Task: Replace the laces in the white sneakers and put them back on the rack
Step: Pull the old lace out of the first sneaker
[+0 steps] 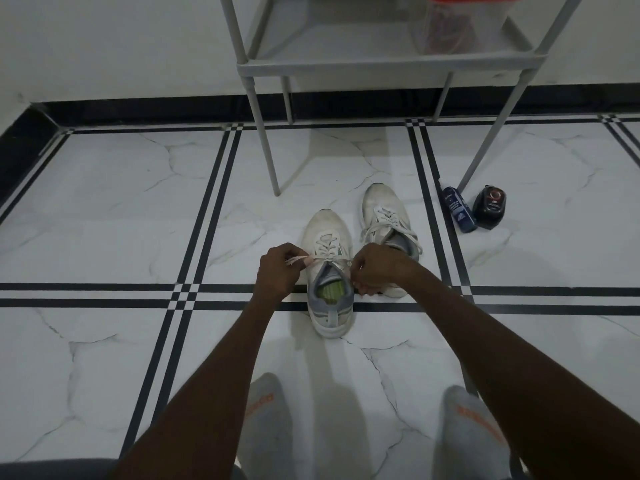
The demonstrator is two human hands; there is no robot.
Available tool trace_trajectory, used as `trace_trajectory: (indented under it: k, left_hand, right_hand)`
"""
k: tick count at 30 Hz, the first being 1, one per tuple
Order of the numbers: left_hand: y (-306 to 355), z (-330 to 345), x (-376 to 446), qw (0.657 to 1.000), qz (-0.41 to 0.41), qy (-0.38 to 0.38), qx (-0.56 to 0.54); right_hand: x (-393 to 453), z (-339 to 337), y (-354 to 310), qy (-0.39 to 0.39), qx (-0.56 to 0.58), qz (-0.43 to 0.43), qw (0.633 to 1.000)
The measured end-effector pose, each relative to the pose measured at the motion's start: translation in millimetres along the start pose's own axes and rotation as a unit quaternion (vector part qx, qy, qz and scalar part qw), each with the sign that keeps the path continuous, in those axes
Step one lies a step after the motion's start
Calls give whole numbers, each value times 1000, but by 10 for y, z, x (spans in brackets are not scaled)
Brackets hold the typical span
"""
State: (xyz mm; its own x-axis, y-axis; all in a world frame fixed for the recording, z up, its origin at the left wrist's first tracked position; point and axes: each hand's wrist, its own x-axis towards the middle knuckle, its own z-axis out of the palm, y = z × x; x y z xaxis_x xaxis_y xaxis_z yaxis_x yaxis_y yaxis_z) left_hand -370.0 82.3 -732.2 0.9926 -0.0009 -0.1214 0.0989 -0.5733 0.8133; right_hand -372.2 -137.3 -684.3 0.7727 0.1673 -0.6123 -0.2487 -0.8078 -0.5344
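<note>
In front of the grey rack (381, 60) the two white sneakers stand on the floor; the nearer sneaker (329, 271) is ours to finish (its mate (386, 223) sits closer to the rack). Our left hand (280, 271) and right hand (374, 268) each pinch a lace end (298, 259); we should draw both sideways evenly, keeping the ends matched.

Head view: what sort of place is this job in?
Probably a home entryway or hallway corner: marble-look tiled floor, a grey rack against the wall, a pair of white sneakers beside shoe-care bottles.
</note>
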Motion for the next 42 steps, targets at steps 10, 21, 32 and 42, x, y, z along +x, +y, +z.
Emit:
trace_trajectory:
  k: [10, 21, 32, 42]
  left_hand:
    - [-153, -140, -32, 996, 19, 80, -21]
    - [-165, -208, 12, 993, 20, 9, 119]
    - [-663, -766, -141, 886, -373, 273, -36]
    - [22, 94, -256, 988, 15, 135, 76]
  right_hand:
    - [207, 309, 169, 159, 157, -44, 974]
    - [92, 40, 171, 244, 36, -67, 967]
    - [-178, -791, 634, 554, 144, 193, 797]
    - [-29, -104, 36, 306, -9, -93, 947]
